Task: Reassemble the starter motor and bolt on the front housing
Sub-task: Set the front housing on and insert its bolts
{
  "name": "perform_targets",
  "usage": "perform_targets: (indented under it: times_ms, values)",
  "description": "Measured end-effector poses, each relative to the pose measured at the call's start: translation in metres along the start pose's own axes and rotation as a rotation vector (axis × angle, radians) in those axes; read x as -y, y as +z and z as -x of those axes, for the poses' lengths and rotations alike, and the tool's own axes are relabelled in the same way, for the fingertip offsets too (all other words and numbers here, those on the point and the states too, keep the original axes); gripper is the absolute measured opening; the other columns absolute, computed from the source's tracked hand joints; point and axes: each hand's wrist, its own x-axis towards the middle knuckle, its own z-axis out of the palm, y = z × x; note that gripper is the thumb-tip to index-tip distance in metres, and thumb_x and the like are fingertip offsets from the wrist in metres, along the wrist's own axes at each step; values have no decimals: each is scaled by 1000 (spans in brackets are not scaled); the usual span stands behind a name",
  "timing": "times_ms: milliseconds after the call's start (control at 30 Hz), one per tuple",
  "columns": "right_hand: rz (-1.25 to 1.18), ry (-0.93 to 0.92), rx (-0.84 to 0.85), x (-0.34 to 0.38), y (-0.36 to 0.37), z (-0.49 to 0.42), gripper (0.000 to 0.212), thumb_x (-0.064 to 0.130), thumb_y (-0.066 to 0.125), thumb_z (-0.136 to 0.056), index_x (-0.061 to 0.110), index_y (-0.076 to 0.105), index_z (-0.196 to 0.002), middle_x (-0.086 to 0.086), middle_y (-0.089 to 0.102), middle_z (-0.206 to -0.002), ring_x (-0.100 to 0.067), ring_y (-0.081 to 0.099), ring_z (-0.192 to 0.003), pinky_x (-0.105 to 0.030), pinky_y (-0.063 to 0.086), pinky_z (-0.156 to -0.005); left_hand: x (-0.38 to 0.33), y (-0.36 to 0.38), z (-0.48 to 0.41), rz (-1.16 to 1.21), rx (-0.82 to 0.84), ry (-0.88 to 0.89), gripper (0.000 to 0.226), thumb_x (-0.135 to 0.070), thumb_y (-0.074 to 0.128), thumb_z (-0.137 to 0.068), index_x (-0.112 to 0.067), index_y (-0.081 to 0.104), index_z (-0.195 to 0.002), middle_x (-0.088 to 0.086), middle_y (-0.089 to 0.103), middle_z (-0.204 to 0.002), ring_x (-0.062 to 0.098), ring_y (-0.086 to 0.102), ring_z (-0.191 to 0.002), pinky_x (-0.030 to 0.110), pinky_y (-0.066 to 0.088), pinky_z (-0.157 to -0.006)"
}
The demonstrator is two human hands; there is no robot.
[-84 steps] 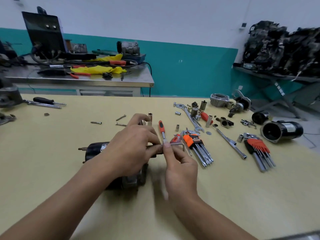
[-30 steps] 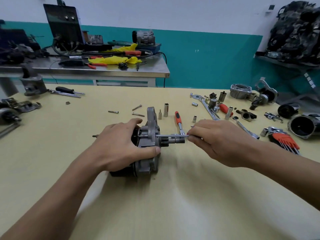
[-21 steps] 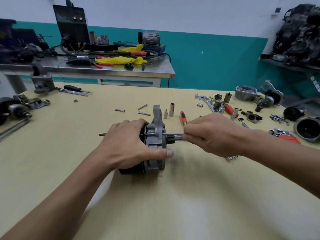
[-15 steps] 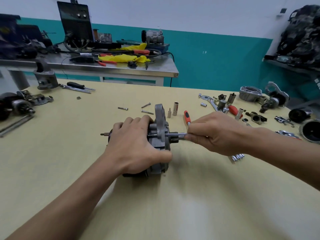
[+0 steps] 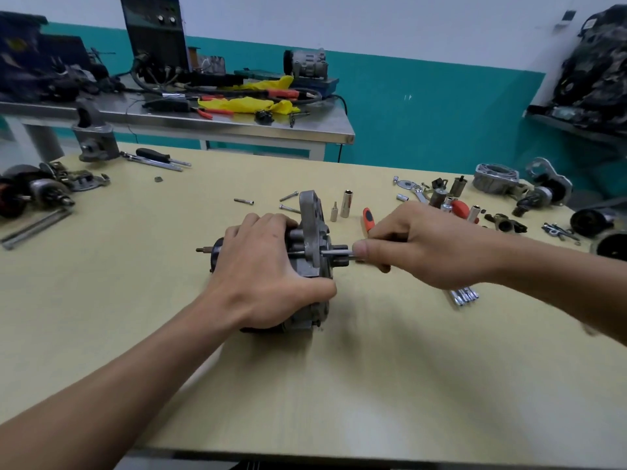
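The starter motor [image 5: 305, 266] lies on its side at the middle of the yellow table [image 5: 135, 300], its grey front housing [image 5: 314, 218] standing upright on the right end. My left hand [image 5: 264, 276] wraps over the motor body and presses it down, thumb on the housing's lower edge. My right hand [image 5: 417, 245] pinches a thin silver hex key [image 5: 337, 254] whose shaft runs level into the housing face. The black motor body is mostly hidden under my left hand; a short shaft [image 5: 203, 250] sticks out at the left.
Loose bolts [image 5: 243, 200], sockets [image 5: 346, 207] and an orange-handled driver [image 5: 368, 217] lie just behind the motor. Hex key tips [image 5: 463, 296] show under my right wrist. Starter parts [image 5: 498, 179] crowd the right, an armature [image 5: 30, 195] the left. A steel bench [image 5: 203, 120] stands behind.
The motor was turned so the front housing faces right. My right hand brought the hex key into the housing face and has edged closer to it; my left hand keeps gripping the body.
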Motion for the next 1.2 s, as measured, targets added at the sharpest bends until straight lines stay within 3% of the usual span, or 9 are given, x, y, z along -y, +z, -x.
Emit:
perform_targets:
  times_ms: [67,167,367,533,667,800,967,1067,1200]
  values:
    - [-325,169,57,-1,4,-2,46,35,57,-98,12,54,-57,-7,30,-54,-16,25,-47,-24,20,-41,-1,0,1,-2,-3,0,65,-70,52,-44,-33,53,-97,-24,45,-85,7,33,-82,31,27,-76]
    - [-824,494,176,0,9,-6,47,31,56,-98,17,51,-53,4,23,-51,-10,17,-43,-20,13,-39,-2,0,2,-3,-11,-2,65,-70,51,-44,-32,53,-96,-24,43,-84,8,33,-81,31,27,-77]
    - [-986,617,246,6,5,-1,50,32,54,-98,19,51,-49,7,22,-52,-8,17,-42,-18,14,-36,-1,-1,1,-6,6,3,63,-70,52,-46,-32,53,-96,-23,44,-85,8,34,-82,32,28,-77]
    - [-687,418,80,1,-5,11,47,40,60,-94,19,54,-52,3,28,-52,-11,22,-45,-20,18,-39,2,0,1,6,16,28,64,-69,52,-47,-34,51,-99,-24,44,-88,5,31,-82,30,27,-76]
    - [56,-59,-251,-6,-9,23,52,57,45,-90,17,55,-58,9,38,-45,-9,31,-43,-18,26,-43,4,-1,2,54,45,56,60,-66,53,-46,-37,50,-98,-24,44,-87,3,36,-87,26,31,-73]
    - [496,-287,-278,-8,2,22,42,48,35,-98,25,43,-64,8,37,-51,-13,36,-49,-34,32,-49,5,-3,3,101,67,62,58,-64,56,-45,-40,51,-97,-25,46,-85,-11,41,-96,14,30,-73]
    - [603,-373,-402,-17,2,21,37,35,47,-98,19,52,-65,7,40,-53,-20,38,-46,-30,28,-45,4,-6,4,176,103,73,50,-59,61,-46,-42,51,-91,-24,50,-87,-1,48,-90,26,39,-73]
    - [574,-290,-419,-26,1,23,50,44,34,-102,15,58,-69,4,49,-55,-22,45,-51,-36,39,-46,5,-12,3,287,197,105,53,-51,68,-47,-38,58,-97,-17,57,-91,5,55,-91,35,48,-76]
    - [561,-135,-345,-31,10,29,60,59,16,-92,18,57,-73,2,54,-60,-22,47,-59,-40,44,-57,13,-20,-4,419,332,180,64,-36,74,-49,-23,65,-112,5,64,-106,24,62,-102,47,51,-88]
